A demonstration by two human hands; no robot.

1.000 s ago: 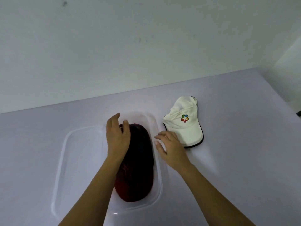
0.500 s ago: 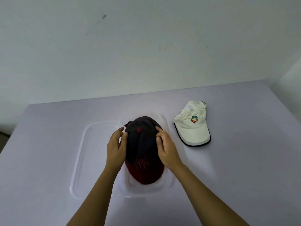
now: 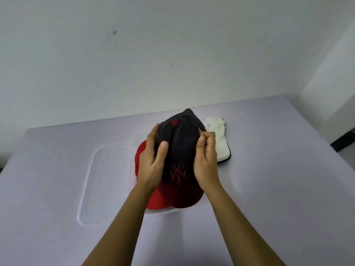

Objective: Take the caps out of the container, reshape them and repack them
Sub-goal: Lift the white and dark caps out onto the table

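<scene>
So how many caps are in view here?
2: the dark cap with red brim, held in both hands over the container; the white cap on the table, partly hidden.

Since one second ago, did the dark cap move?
Yes. The dark cap rose out of the clear container, held by both hands, now partly hiding the white cap.

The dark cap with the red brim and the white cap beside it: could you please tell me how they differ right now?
The dark navy cap with a red brim is gripped by the left hand and right hand; the white fabric cap with dark brim edging lies untouched on the table. The dark cap shows fully; the white cap is partly hidden. Both are brimmed caps.
</scene>
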